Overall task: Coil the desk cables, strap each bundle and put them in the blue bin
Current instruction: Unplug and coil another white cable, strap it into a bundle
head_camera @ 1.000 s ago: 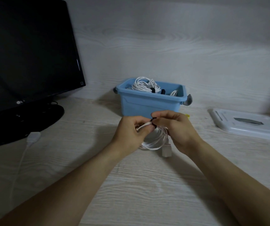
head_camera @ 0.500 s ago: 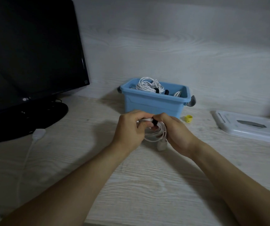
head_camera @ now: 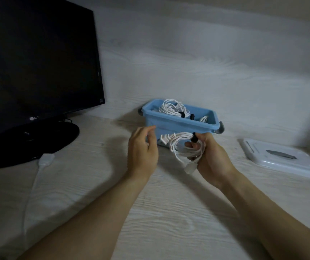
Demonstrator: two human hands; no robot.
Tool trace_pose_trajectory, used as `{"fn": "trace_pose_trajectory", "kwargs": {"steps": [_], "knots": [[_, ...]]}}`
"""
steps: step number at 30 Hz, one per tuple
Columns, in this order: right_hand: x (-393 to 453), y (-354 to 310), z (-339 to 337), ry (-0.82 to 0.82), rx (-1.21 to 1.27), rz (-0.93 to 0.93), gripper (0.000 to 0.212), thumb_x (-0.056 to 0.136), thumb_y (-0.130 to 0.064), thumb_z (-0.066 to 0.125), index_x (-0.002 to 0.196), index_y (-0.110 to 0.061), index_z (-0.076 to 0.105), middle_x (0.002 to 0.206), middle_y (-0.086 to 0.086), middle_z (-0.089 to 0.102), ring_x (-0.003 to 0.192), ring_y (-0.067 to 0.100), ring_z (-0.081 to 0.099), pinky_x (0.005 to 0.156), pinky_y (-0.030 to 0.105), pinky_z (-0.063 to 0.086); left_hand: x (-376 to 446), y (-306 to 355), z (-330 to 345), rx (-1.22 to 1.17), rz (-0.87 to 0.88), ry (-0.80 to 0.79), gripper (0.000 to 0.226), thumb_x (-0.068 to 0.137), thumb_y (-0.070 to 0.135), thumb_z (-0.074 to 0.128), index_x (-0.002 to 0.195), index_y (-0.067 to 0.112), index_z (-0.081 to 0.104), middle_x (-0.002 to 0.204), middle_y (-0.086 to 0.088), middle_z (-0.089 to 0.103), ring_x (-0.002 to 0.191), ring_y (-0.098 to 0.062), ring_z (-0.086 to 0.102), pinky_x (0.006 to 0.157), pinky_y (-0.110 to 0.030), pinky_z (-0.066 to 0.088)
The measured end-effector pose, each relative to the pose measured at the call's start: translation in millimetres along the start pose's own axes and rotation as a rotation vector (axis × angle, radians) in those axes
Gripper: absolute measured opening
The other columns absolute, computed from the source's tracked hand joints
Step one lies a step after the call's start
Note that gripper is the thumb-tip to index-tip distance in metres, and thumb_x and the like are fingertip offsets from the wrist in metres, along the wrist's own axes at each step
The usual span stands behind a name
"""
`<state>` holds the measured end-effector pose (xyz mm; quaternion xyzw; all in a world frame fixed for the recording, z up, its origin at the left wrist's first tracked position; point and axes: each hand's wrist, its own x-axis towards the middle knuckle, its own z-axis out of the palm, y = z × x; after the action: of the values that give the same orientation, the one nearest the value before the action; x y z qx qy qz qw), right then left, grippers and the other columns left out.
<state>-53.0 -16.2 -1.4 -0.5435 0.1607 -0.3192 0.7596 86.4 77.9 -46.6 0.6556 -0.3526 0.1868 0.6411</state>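
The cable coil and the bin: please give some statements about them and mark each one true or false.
1. The right hand holds the coil. True.
2. The left hand grips the coil. False: it is off the coil, holding nothing.
3. A black strap is around the coil. True.
4. The bin is empty. False: strapped white bundles lie inside.
5. A loose cable lies near the monitor. True.

A pale wood-grain table point(head_camera: 169, 212) carries a blue bin point(head_camera: 178, 126) at 12 o'clock, a black monitor stand point(head_camera: 43, 141) at 10, a loose white cable point(head_camera: 38, 171) at 9, and a white lid point(head_camera: 281, 158) at 2.
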Motion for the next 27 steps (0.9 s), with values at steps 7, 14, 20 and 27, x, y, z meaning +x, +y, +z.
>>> {"fn": "trace_pose_trajectory", "kwargs": {"steps": [7, 14, 20, 27], "knots": [[22, -67, 17, 0.254, -0.281, -0.306, 0.034, 0.099, -0.035, 0.056, 0.077, -0.018, 0.075, 0.075, -0.003, 0.068, 0.066, 0.011, 0.058, 0.063, 0.029, 0.04, -4, -22, 7, 0.333, -0.234, -0.3, 0.019, 0.08, 0.008, 0.057, 0.091, 0.007, 0.072, 0.098, -0.016, 0.069, 0.095, -0.036, 0.062, 0.083, -0.039, 0.05], [95, -85, 11, 0.446, -0.905, -0.477, 0.052, 0.091, -0.03, 0.062, 0.068, 0.017, 0.056, 0.06, 0.014, 0.044, 0.057, 0.018, 0.038, 0.056, 0.025, 0.03, -5, -16, 4, 0.411, -0.238, -0.397, 0.017, 0.077, 0.014, 0.054, 0.077, 0.014, 0.071, 0.09, -0.007, 0.07, 0.088, -0.032, 0.064, 0.076, -0.036, 0.051], [122, -64, 7, 0.508, -1.27, -0.261, 0.037, 0.091, -0.028, 0.06, 0.078, 0.005, 0.07, 0.082, 0.024, 0.069, 0.093, 0.037, 0.063, 0.068, 0.032, 0.046, -4, -17, 3, 0.423, -0.25, -0.402, 0.014, 0.078, 0.015, 0.055, 0.068, 0.011, 0.064, 0.089, -0.012, 0.068, 0.088, -0.034, 0.062, 0.074, -0.035, 0.047], [123, -82, 23, 0.368, -1.767, -0.007, 0.036, 0.097, -0.034, 0.056, 0.074, -0.006, 0.05, 0.079, 0.01, 0.055, 0.065, 0.023, 0.053, 0.054, 0.028, 0.04, -4, -18, 4, 0.402, -0.275, -0.369, 0.021, 0.082, 0.019, 0.052, 0.065, 0.01, 0.062, 0.087, -0.013, 0.065, 0.084, -0.034, 0.06, 0.068, -0.032, 0.04]]}}
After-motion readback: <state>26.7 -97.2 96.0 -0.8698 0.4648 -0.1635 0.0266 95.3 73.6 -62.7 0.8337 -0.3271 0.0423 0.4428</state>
